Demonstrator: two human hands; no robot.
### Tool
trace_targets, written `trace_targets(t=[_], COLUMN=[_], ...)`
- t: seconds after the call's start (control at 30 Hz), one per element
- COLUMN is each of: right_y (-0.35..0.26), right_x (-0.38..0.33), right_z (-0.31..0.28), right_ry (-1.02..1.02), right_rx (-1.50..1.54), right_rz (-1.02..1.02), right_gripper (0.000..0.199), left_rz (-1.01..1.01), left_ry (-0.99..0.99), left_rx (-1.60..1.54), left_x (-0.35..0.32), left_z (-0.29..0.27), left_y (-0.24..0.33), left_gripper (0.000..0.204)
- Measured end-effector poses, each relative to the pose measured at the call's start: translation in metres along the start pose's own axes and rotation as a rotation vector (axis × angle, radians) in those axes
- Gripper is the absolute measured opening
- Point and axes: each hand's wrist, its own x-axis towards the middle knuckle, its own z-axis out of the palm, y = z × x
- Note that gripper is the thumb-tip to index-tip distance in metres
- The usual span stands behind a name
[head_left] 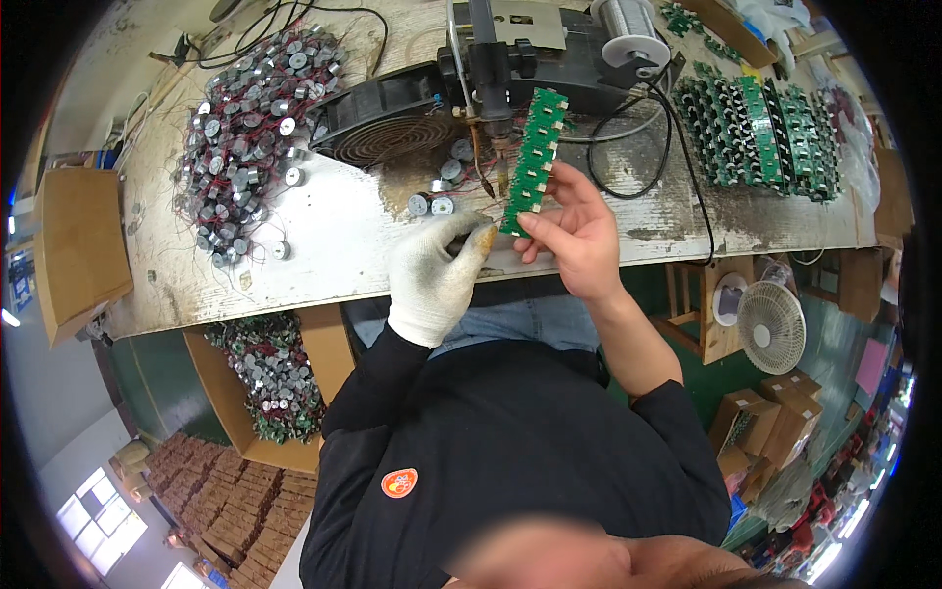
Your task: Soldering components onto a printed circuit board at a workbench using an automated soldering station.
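Right hand (579, 231) is pinching the lower end of a green board strip (533, 162), holding it upright under the soldering tip (502, 162). Gloved left hand (437, 270) is curling its fingers at the strip's bottom edge; what they're gripping, can't tell. Buzzer pile (245, 137) is sitting left on the bench (334, 236), fan (388, 123) behind, more boards (760, 133) far right.

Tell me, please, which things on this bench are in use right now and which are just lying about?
In use:
green circuit board strip, held by the bare right hand
gloved left hand at its lower end
soldering head

Lying about:
pile of small round wired parts
stacked green boards
solder spool
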Motion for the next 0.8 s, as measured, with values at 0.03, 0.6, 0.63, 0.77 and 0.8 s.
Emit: trace_targets(t=[0.03, 0.6, 0.63, 0.77, 0.8], right_y=[0.0006, 0.001, 0.001, 0.0004, 0.0001], right_x=[0.0001, 0.0008, 0.0008, 0.0, -0.0001], right_z=[-0.0007, -0.0002, -0.0002, 0.0007, 0.0013], right_ry=[0.001, 0.021, 0.021, 0.017, 0.013], right_rx=[-0.002, -0.024, -0.025, -0.041, -0.042], right_rz=[0.0, 0.021, 0.021, 0.016, 0.013], right_gripper=[0.056, 0.056, 0.056, 0.056, 0.055], left_rz=[0.001, -0.072, -0.072, -0.083, -0.091], left_ry=[-0.001, -0.047, -0.047, -0.048, -0.047], left_rx=[-0.002, -0.194, -0.195, -0.181, -0.18], left_x=[-0.0008, -0.0018, -0.0014, -0.0006, -0.0005], left_z=[0.001, 0.0073, 0.007, 0.0068, 0.0066], left_y=[0.0, -0.0007, 0.0001, -0.0002, -0.0008], left_gripper=[0.014, 0.016, 0.016, 0.016, 0.016])
